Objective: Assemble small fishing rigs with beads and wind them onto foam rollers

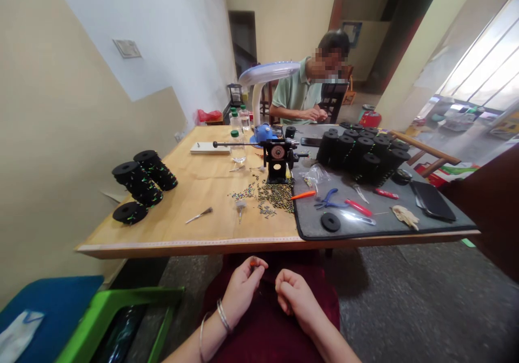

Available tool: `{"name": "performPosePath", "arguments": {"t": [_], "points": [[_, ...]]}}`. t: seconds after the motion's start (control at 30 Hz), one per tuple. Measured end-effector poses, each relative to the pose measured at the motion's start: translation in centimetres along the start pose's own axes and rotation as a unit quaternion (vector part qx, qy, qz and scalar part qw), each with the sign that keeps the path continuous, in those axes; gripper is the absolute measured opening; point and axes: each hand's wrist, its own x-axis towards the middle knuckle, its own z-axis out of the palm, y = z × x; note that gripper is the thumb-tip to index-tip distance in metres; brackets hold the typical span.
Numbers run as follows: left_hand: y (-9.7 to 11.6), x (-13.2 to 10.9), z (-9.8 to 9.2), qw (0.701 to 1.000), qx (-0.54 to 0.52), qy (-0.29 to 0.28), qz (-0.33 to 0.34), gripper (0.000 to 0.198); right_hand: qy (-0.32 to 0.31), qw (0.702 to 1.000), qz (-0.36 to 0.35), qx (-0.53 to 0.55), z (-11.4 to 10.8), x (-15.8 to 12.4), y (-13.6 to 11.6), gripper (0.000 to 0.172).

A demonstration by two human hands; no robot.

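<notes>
Both my hands rest low over my lap on dark red cloth (267,325), below the front edge of a wooden table (194,233). My left hand (242,284) is closed in a pinch, with a tiny orange-tipped piece (253,263) at the fingertips. My right hand (295,297) is curled shut a little to the right; what it grips is hidden. A thin dark thread seems to run between the two hands. Bangles circle my left wrist.
On the table stand a black winding machine (278,160), a pile of small beads (271,195), black spools at left (141,182) and right (365,149), and pliers (328,200) on a grey mat (389,225). Another person (308,90) sits at the far end. A green stool (121,314) stands lower left.
</notes>
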Motion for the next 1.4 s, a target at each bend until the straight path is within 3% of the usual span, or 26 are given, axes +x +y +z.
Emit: {"name": "performPosePath", "arguments": {"t": [0.4,0.63,0.8,0.9,1.07,1.23,1.4], "points": [[-0.3,0.7,-1.0,0.996,-0.054,0.07,0.003,0.036,0.007,0.992,-0.006,0.127,-0.3,-0.1,0.1,0.008],[-0.1,0.1,-0.7,0.994,0.047,-0.068,-0.072,0.021,0.041,0.993,-0.002,0.111,-0.4,-0.2,-0.3,0.022],[0.5,0.1,-0.4,0.991,0.088,-0.101,-0.024,0.035,0.029,0.995,-0.004,0.098,-0.4,-0.3,-0.5,0.024],[0.6,0.4,-0.1,0.989,0.083,-0.124,-0.018,0.034,0.006,0.996,0.004,0.091,-0.4,-0.3,-0.5,0.026],[0.7,0.6,0.0,0.993,0.084,-0.082,0.01,0.024,-0.015,0.995,0.012,0.099,-0.5,-0.1,-0.3,0.03],[0.7,0.7,-0.6,0.997,0.058,-0.045,-0.007,0.031,-0.023,0.993,0.015,0.115,-0.5,-0.1,-0.2,0.03],[0.6,0.7,-1.2,0.997,0.069,-0.03,0.004,0.032,0.011,0.999,-0.008,0.035,-1.1,-0.1,-0.6,0.038]]}}
